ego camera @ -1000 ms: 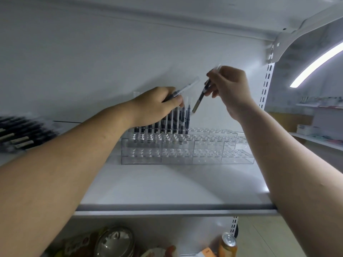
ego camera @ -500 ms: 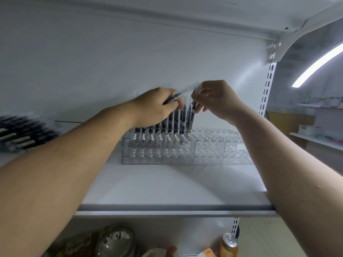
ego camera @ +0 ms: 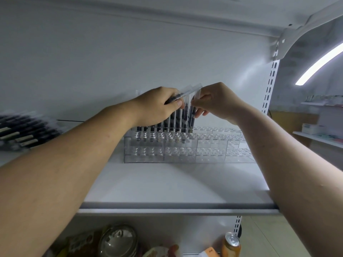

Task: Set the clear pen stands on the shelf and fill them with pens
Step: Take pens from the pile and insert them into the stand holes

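Clear stepped pen stands [ego camera: 207, 151] sit side by side at the back of the white shelf [ego camera: 176, 186]. Several dark pens with clear caps [ego camera: 172, 119] stand upright in the back row of the left stand. My left hand [ego camera: 157, 106] is closed around a small bundle of pens [ego camera: 187, 92] whose clear ends point up to the right. My right hand [ego camera: 217, 102] pinches the top of one upright pen [ego camera: 193, 115], which stands at the right end of the filled row with its tip at the stand's holes.
A blurred pile of dark pens [ego camera: 22, 130] lies on the shelf at far left. A slotted upright [ego camera: 270, 84] bounds the shelf on the right. Below the shelf edge are a jar lid [ego camera: 118, 242], a drink can [ego camera: 231, 244] and packets.
My right hand has come down and left from above the stand, carrying its pen from a tilted pose to upright in the row. My left hand has stayed in place with its bundle.
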`<action>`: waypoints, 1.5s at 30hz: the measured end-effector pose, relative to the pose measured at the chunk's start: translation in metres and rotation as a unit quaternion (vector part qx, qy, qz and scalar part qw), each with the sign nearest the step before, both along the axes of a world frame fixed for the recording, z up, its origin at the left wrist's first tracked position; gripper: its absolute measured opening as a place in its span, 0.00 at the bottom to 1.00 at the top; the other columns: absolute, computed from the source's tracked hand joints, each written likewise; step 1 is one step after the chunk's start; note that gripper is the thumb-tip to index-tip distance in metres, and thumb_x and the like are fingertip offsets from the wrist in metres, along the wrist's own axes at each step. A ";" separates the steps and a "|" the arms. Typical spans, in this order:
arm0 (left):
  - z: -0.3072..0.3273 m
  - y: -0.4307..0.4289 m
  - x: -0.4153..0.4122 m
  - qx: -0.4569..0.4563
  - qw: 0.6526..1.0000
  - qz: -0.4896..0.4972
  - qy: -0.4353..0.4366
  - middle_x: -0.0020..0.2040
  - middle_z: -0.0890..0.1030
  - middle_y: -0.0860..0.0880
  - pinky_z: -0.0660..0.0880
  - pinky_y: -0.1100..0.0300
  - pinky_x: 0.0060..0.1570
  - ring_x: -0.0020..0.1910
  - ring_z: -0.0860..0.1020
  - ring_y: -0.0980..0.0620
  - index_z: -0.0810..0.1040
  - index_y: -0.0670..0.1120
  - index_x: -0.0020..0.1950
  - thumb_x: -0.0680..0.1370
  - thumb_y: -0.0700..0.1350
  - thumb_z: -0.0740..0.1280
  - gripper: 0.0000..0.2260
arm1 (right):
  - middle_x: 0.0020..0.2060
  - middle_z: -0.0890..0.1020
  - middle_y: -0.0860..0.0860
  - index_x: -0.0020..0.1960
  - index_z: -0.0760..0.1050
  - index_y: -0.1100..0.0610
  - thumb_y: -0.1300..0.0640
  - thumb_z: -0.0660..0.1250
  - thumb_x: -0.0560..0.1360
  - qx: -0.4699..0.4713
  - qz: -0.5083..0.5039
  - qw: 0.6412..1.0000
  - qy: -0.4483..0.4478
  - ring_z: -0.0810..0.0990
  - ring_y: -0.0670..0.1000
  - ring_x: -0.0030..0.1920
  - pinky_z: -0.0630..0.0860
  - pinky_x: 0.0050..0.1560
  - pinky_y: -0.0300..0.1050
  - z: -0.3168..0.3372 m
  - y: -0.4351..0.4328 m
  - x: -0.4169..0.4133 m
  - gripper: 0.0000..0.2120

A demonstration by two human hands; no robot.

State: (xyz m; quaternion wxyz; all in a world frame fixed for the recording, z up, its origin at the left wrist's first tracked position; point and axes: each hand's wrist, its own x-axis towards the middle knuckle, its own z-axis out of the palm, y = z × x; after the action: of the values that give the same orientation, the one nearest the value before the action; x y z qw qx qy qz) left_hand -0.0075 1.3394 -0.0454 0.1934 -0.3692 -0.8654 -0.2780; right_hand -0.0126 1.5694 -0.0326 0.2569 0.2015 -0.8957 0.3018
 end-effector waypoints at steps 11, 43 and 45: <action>0.002 0.002 0.002 0.002 1.000 -0.018 -0.005 0.34 0.67 0.51 0.67 0.57 0.35 0.30 0.66 0.56 0.79 0.52 0.55 0.88 0.48 0.59 0.10 | 0.39 0.88 0.50 0.48 0.84 0.56 0.52 0.74 0.79 0.001 0.003 0.999 0.041 0.88 0.47 0.39 0.76 0.38 0.38 0.004 0.012 0.000 0.07; 0.004 0.006 0.003 0.000 0.998 -0.038 0.052 0.42 0.84 0.46 0.80 0.44 0.48 0.41 0.82 0.43 0.84 0.48 0.51 0.88 0.54 0.59 0.17 | 0.36 0.86 0.58 0.42 0.76 0.57 0.63 0.65 0.78 -0.249 -0.009 0.958 0.139 0.86 0.56 0.33 0.73 0.33 0.45 0.017 0.015 -0.003 0.07; 0.004 0.006 0.003 0.002 0.997 -0.038 0.063 0.43 0.84 0.49 0.79 0.50 0.47 0.42 0.82 0.48 0.84 0.49 0.52 0.88 0.53 0.59 0.17 | 0.38 0.87 0.59 0.44 0.77 0.58 0.62 0.65 0.79 -0.209 -0.031 0.969 0.128 0.87 0.56 0.34 0.75 0.36 0.49 0.012 0.014 -0.005 0.06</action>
State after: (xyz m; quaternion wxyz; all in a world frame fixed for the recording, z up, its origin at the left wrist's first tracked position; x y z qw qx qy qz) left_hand -0.0043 1.3458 -0.0412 0.2376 -0.4188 -0.8362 -0.2627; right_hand -0.0180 1.5830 -0.0202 0.4151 0.1521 -0.7785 0.4455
